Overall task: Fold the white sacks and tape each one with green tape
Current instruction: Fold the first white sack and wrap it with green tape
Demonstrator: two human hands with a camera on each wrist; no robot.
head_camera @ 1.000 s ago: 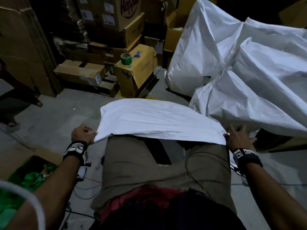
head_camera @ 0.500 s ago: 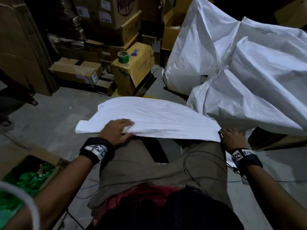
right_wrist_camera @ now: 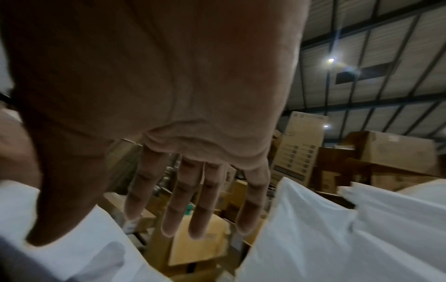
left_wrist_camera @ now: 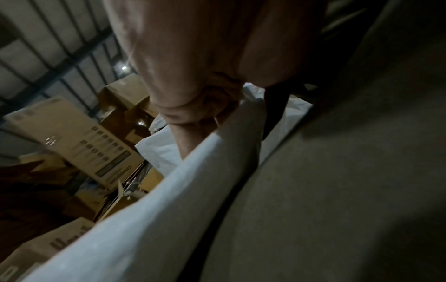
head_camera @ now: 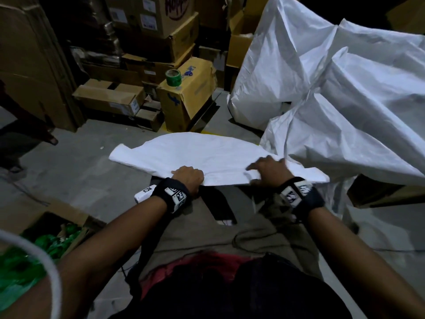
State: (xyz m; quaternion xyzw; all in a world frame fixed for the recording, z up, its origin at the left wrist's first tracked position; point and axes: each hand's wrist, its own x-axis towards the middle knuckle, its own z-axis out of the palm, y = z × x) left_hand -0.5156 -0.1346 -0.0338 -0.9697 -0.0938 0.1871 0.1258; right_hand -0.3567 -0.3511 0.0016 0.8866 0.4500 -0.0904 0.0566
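A folded white sack (head_camera: 207,157) lies across my knees. My left hand (head_camera: 187,177) grips its near edge at the middle. The left wrist view shows the fingers (left_wrist_camera: 193,99) curled round the sack's edge (left_wrist_camera: 144,219). My right hand (head_camera: 269,169) rests on top of the sack toward its right end. In the right wrist view its fingers (right_wrist_camera: 193,200) are straight and spread over the sack (right_wrist_camera: 84,248). A roll of green tape (head_camera: 173,77) stands on a yellow carton (head_camera: 190,97), beyond the sack and out of reach of both hands.
A big heap of loose white sacks (head_camera: 345,100) fills the right side. Stacked cardboard boxes (head_camera: 110,97) line the back and left. An open box with green material (head_camera: 46,245) sits on the concrete floor at my lower left. Cables trail over my lap.
Both hands left the sack's near corners and came inward. The left hand lay flat on the sack and now grips the near edge; the right hand slid left onto the top.
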